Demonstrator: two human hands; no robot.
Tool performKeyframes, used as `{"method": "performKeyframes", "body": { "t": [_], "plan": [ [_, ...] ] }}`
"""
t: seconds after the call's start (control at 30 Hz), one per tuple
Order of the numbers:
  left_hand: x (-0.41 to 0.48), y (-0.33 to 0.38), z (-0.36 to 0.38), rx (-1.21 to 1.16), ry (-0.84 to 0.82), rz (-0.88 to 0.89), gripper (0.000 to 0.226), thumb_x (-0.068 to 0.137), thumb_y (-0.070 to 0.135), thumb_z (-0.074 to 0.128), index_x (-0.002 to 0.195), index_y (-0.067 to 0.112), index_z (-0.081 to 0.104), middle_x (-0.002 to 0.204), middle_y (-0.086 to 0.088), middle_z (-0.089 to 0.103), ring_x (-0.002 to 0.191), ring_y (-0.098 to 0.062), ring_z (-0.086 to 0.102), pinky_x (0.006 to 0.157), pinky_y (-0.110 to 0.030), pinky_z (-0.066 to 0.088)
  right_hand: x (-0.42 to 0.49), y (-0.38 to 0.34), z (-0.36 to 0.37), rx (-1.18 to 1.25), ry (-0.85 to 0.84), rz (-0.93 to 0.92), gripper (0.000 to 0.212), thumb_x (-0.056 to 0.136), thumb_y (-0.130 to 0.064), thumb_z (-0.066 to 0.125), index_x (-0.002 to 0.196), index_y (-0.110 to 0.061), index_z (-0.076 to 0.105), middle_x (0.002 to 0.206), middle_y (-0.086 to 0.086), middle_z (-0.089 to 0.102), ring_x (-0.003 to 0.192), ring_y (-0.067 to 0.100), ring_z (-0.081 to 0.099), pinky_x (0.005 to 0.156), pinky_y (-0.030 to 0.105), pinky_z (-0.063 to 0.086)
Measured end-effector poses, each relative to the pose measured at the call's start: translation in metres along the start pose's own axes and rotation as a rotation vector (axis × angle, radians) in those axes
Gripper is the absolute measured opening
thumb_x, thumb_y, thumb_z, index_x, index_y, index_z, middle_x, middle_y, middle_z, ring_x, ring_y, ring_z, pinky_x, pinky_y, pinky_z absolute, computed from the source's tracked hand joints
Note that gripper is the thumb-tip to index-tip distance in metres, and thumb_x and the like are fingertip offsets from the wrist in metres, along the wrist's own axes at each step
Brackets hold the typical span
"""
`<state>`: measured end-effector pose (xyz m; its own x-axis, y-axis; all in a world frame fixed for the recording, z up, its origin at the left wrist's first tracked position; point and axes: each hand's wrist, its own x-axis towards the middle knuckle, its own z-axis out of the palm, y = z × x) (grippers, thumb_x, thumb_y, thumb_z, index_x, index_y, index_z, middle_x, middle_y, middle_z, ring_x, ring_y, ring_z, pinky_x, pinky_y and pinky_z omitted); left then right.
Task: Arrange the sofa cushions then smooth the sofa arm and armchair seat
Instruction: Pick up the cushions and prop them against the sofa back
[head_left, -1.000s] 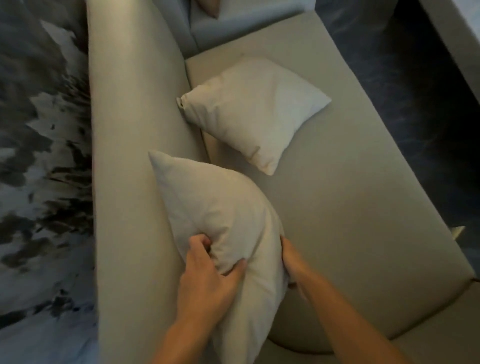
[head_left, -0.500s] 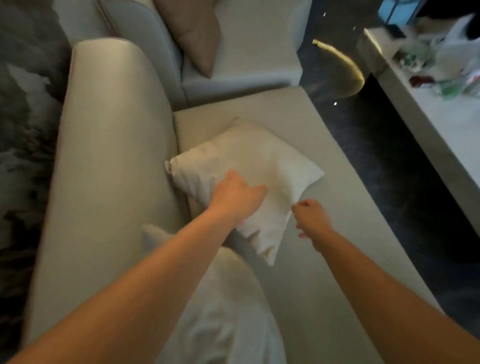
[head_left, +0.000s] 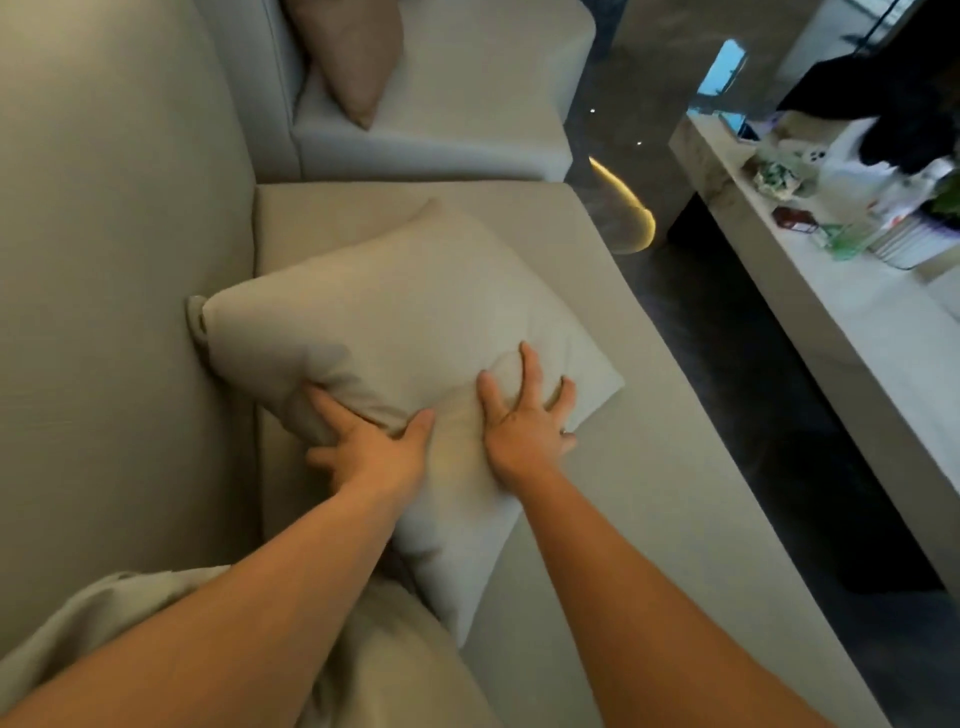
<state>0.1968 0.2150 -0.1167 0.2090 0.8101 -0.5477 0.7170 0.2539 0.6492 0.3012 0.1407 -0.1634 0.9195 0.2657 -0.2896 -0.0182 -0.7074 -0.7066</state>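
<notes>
The pale cushion (head_left: 395, 332) lies tilted on the sofa seat (head_left: 597, 519), one corner pushed against the sofa back (head_left: 119, 260) — likely where it is meant to lean. The left hand (head_left: 374, 452) closes on its lower edge, fingers tucked under and thumb on top, to lift or turn it. The right hand (head_left: 524, 426) lies spread flat on the front, steadying it. A second cushion (head_left: 395, 665) sits nearer, under the forearms — apparently already placed. The armchair (head_left: 457, 104) beyond waits untouched.
</notes>
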Motion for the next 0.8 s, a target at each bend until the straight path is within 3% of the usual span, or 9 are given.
{"method": "performKeyframes", "body": {
  "t": [0.13, 0.2, 0.27, 0.3, 0.37, 0.43, 0.5, 0.63, 0.8],
  "plan": [
    [-0.003, 0.030, -0.029, 0.037, 0.072, 0.137, 0.085, 0.083, 0.024, 0.073, 0.149, 0.024, 0.021, 0.143, -0.025, 0.033, 0.125, -0.045, 0.042, 0.103, -0.045, 0.036, -0.013, -0.021, -0.016, 0.051, 0.010, 0.083, 0.052, 0.083, -0.066, 0.052, 0.130, -0.065, 0.031, 0.150, 0.009, 0.011, 0.123, 0.036, 0.042, 0.112, 0.041, 0.027],
    [-0.003, 0.072, -0.059, 0.157, 0.148, 0.351, 0.053, 0.085, 0.016, 0.062, 0.134, 0.023, 0.043, 0.131, -0.020, 0.046, 0.119, -0.041, 0.049, 0.097, -0.043, 0.041, -0.011, -0.049, -0.025, 0.170, -0.032, 0.158, 0.051, 0.087, -0.056, 0.054, 0.135, -0.054, 0.036, 0.142, 0.015, 0.024, 0.106, 0.032, 0.048, 0.109, 0.035, 0.035],
    [-0.007, 0.125, -0.094, 0.291, 0.207, 0.604, 0.047, 0.085, 0.012, 0.055, 0.129, 0.026, 0.050, 0.127, -0.016, 0.050, 0.117, -0.038, 0.051, 0.096, -0.040, 0.043, -0.009, -0.088, -0.028, 0.398, -0.140, 0.208, 0.051, 0.092, -0.046, 0.053, 0.139, -0.040, 0.035, 0.142, 0.015, 0.040, 0.116, 0.034, 0.050, 0.110, 0.046, 0.038],
    [-0.009, 0.149, -0.111, 0.336, 0.235, 0.693, 0.048, 0.085, 0.011, 0.055, 0.130, 0.028, 0.051, 0.130, -0.015, 0.049, 0.118, -0.038, 0.051, 0.097, -0.040, 0.042, -0.012, -0.111, -0.026, 0.534, -0.201, 0.252, 0.049, 0.093, -0.043, 0.051, 0.139, -0.037, 0.035, 0.141, 0.011, 0.046, 0.118, 0.034, 0.051, 0.102, 0.051, 0.046],
    [-0.010, 0.187, -0.140, 0.378, 0.305, 0.763, 0.045, 0.086, 0.015, 0.058, 0.129, 0.027, 0.053, 0.132, -0.016, 0.042, 0.116, -0.041, 0.050, 0.097, -0.042, 0.042, -0.027, -0.157, -0.023, 0.756, -0.346, 0.333, 0.040, 0.096, -0.042, 0.046, 0.136, -0.035, 0.040, 0.135, 0.005, 0.051, 0.106, 0.030, 0.057, 0.062, 0.043, 0.061],
    [-0.008, 0.204, -0.165, 0.420, 0.355, 0.698, 0.038, 0.087, 0.024, 0.058, 0.125, 0.025, 0.055, 0.130, -0.017, 0.038, 0.116, -0.044, 0.046, 0.096, -0.045, 0.042, -0.046, -0.198, -0.019, 0.804, -0.455, 0.327, 0.034, 0.095, -0.041, 0.046, 0.128, -0.031, 0.049, 0.128, 0.004, 0.053, 0.091, 0.025, 0.057, 0.043, 0.034, 0.056],
    [0.000, 0.196, -0.185, 0.526, 0.315, 0.603, 0.044, 0.089, 0.031, 0.056, 0.132, 0.029, 0.049, 0.135, -0.016, 0.034, 0.123, -0.043, 0.038, 0.100, -0.048, 0.039, -0.058, -0.227, -0.011, 0.758, -0.512, 0.266, 0.028, 0.093, -0.043, 0.048, 0.117, -0.031, 0.055, 0.119, 0.000, 0.054, 0.086, 0.020, 0.057, 0.056, 0.043, 0.061],
    [0.016, 0.136, -0.208, 0.617, 0.040, 0.525, 0.070, 0.093, 0.042, 0.053, 0.151, 0.040, 0.014, 0.154, -0.018, 0.020, 0.136, -0.042, 0.031, 0.113, -0.046, 0.030, -0.086, -0.242, 0.006, 0.645, -0.614, 0.170, 0.041, 0.097, -0.037, 0.042, 0.137, -0.043, 0.041, 0.138, -0.001, 0.051, 0.109, 0.033, 0.062, 0.090, 0.056, 0.054],
    [0.005, 0.080, -0.226, 0.424, 0.020, 0.700, 0.065, 0.093, 0.028, 0.058, 0.150, 0.032, 0.028, 0.148, -0.021, 0.035, 0.130, -0.039, 0.041, 0.109, -0.040, 0.036, -0.125, -0.231, 0.004, 0.505, -0.640, 0.118, 0.053, 0.098, -0.033, 0.044, 0.146, -0.046, 0.026, 0.143, -0.001, 0.043, 0.117, 0.035, 0.053, 0.092, 0.048, 0.053]
  ]
}}
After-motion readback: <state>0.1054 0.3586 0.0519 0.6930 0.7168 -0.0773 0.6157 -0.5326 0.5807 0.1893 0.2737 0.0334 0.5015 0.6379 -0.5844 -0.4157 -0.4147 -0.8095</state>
